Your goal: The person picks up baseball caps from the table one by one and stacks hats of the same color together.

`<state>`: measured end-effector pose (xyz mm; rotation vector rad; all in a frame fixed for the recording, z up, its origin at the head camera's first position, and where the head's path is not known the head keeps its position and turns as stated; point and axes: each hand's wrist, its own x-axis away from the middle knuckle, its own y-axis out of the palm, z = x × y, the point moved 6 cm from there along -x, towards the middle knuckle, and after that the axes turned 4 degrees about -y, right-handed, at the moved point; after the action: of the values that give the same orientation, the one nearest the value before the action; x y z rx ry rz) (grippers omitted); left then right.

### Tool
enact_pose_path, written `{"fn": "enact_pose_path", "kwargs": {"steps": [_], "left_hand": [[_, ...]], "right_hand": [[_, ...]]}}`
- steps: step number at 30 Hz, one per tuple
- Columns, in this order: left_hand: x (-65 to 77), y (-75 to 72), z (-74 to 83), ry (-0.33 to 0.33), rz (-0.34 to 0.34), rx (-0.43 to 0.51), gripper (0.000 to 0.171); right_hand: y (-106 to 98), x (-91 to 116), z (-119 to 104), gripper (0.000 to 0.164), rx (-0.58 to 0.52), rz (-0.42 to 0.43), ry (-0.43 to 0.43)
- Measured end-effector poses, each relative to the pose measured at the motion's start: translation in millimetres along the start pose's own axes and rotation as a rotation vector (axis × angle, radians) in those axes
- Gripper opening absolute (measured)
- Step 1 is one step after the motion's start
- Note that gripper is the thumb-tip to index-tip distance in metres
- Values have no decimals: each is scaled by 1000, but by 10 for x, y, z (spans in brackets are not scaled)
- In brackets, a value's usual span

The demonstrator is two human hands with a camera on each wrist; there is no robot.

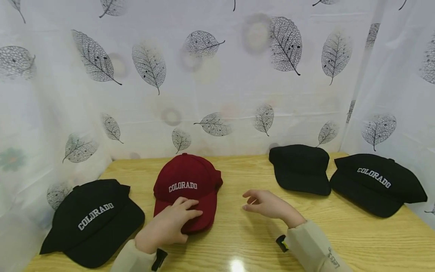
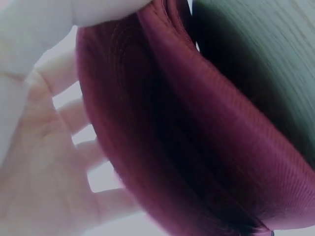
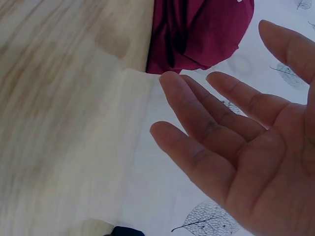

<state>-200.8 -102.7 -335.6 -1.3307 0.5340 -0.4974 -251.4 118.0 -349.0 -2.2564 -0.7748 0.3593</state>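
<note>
A red baseball cap (image 1: pixel 182 172) with white COLORADO lettering sits on the table, brim toward me. My left hand (image 1: pixel 171 224) holds its brim, several fingers spread over the top. In the left wrist view the brim (image 2: pixel 118 108) lies between the thumb (image 2: pixel 103 10) and the fingers, and the cap's hollow underside shows. My right hand (image 1: pixel 268 204) hovers to the right of the red cap, fingers loosely bent and holding nothing. The right wrist view shows its palm side, with part of the red cap (image 3: pixel 206 34) beyond the fingertips.
A black COLORADO cap (image 1: pixel 98 219) lies at the left. Two more black caps stand at the right: a plain-fronted one (image 1: pixel 300 170) and one with lettering (image 1: pixel 377 185). Behind the wooden table (image 1: pixel 244 249) hangs a white leaf-print curtain (image 1: pixel 217 87).
</note>
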Motion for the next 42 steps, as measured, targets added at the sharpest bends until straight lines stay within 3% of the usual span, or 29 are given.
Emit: {"fn": "enact_pose_path", "kwargs": {"steps": [6, 16, 23, 29, 37, 42], "left_hand": [[-10, -26, 0, 5, 37, -8, 43], [-48, -79, 66, 95, 150, -46, 36], [-134, -98, 79, 69, 128, -21, 34], [-222, -130, 136, 54, 108, -4, 34], [-386, -205, 249, 96, 147, 11, 32], [-439, -180, 252, 73, 100, -4, 32]], "right_hand": [[-185, 39, -20, 40, 89, 123, -22], [-614, 178, 147, 23, 210, 296, 57], [-878, 351, 360, 25, 245, 348, 144], [-1061, 495, 504, 26, 341, 411, 217], [-1136, 554, 660, 26, 471, 403, 315], [-1140, 550, 732, 26, 555, 372, 326]]}}
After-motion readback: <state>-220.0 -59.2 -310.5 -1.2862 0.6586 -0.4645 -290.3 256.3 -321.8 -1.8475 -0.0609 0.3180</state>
